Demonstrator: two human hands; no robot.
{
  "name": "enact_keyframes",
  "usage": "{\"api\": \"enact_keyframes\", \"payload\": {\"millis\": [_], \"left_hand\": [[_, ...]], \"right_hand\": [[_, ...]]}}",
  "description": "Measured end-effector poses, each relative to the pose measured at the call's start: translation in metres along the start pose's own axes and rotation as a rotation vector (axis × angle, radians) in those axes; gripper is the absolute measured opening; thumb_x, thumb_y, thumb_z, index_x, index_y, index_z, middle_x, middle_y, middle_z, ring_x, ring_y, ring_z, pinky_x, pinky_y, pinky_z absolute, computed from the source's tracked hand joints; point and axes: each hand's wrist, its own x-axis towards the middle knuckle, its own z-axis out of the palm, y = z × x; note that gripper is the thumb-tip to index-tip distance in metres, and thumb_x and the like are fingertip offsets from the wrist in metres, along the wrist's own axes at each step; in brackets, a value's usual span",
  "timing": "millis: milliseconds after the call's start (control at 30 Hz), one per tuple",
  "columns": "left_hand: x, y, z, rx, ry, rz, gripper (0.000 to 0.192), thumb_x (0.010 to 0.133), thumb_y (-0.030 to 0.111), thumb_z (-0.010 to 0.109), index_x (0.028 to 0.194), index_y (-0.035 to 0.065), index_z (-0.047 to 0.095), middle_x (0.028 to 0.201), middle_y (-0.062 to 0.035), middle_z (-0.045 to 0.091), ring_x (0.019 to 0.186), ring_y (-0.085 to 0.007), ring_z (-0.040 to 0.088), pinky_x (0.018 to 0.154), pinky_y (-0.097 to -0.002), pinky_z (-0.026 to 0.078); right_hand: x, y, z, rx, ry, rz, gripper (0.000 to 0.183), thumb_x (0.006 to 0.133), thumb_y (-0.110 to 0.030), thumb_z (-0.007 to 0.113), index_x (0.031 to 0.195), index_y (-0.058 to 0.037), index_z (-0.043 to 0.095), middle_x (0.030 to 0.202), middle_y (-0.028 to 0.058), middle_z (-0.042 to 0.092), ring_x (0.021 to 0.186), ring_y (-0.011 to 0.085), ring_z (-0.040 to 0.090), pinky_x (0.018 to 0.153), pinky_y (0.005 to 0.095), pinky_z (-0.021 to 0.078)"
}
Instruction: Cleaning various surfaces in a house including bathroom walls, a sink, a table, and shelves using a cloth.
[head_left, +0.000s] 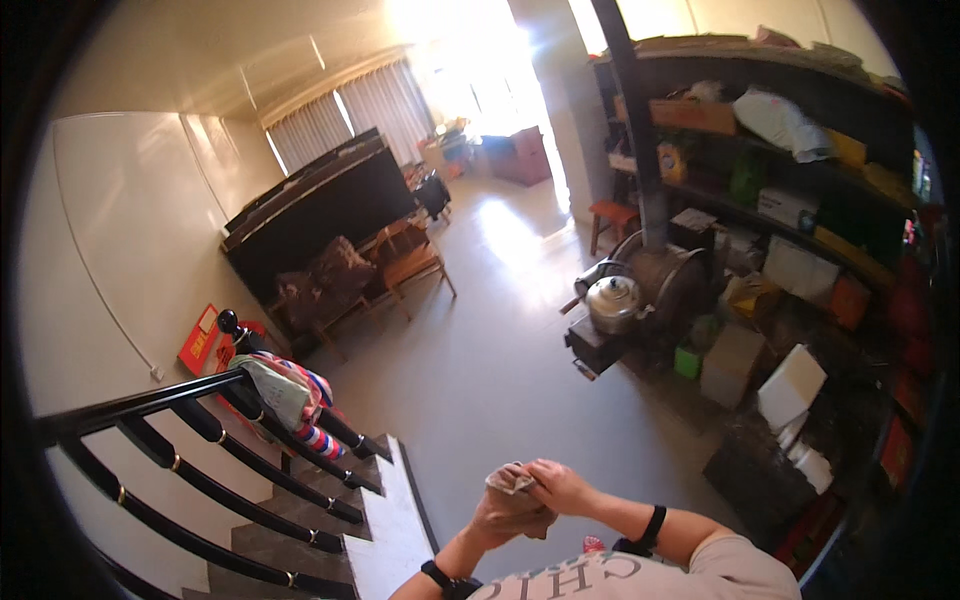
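Observation:
A crumpled beige-brown cloth (525, 517) is held between my two hands, low in the middle of the head view. My left hand (499, 517) is wrapped in part by the cloth, which hangs past its palm. My right hand (553, 487) pinches the cloth's upper edge with fingers and thumb, close beside the left. Both wrists wear dark bands. Some of the left fingers are hidden under the fabric.
A staircase with a black railing (150, 405) and draped clothing (281, 390) lies left. On the right, a metal kettle (613, 304) stands on a stove (596, 345) before crowded shelves (697, 116). Wooden chairs (409, 259) stand farther back.

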Motion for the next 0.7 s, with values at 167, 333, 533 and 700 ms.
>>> {"api": "enact_keyframes", "payload": {"millis": [167, 333, 533, 700], "left_hand": [[0.068, 0.109, -0.081, 0.448, 0.005, 0.142, 0.05, 0.086, 0.022, 0.06, 0.126, -0.0027, 0.045, 0.117, -0.0136, 0.056, 0.111, -0.0242, 0.053, 0.095, -0.0331, 0.044], [0.103, 0.217, -0.149, -0.083, 0.049, -0.033, 0.064, 0.086, 0.032, 0.061, 0.134, -0.0019, 0.037, 0.126, -0.0127, 0.051, 0.115, -0.0213, 0.05, 0.099, -0.031, 0.04], [0.197, 0.31, -0.248, 0.649, 0.129, -0.222, 0.043, 0.09, 0.021, 0.058, 0.128, 0.0045, 0.043, 0.102, -0.0048, 0.058, 0.095, -0.0123, 0.055, 0.081, -0.0248, 0.047], [0.305, 0.442, -0.207, 0.929, 0.19, -0.315, 0.03, 0.095, 0.028, 0.048, 0.117, 0.0074, 0.053, 0.094, -0.0015, 0.059, 0.082, -0.01, 0.057, 0.067, -0.0218, 0.049]], "right_hand": [[0.144, 0.067, 0.024, -0.033, -0.142, 0.085, 0.025, 0.085, -0.026, 0.055, 0.099, -0.0055, 0.06, 0.092, 0.0125, 0.059, 0.087, 0.0311, 0.057, 0.075, 0.0408, 0.0459], [0.258, 0.128, 0.035, 0.248, -0.183, 0.281, 0.037, 0.081, -0.039, 0.063, 0.082, -0.0032, 0.054, 0.074, 0.0118, 0.054, 0.07, 0.0238, 0.052, 0.063, 0.0355, 0.0429], [0.357, 0.245, 0.067, 0.204, -0.346, 0.378, 0.037, 0.082, -0.038, 0.067, 0.074, -0.0044, 0.052, 0.063, 0.0012, 0.046, 0.06, 0.0111, 0.04, 0.054, 0.0267, 0.0373], [0.455, 0.275, 0.023, 0.314, -0.461, 0.608, 0.032, 0.09, -0.034, 0.057, 0.075, -0.0055, 0.055, 0.065, -0.0043, 0.045, 0.062, 0.0068, 0.039, 0.054, 0.0245, 0.0375]]}}
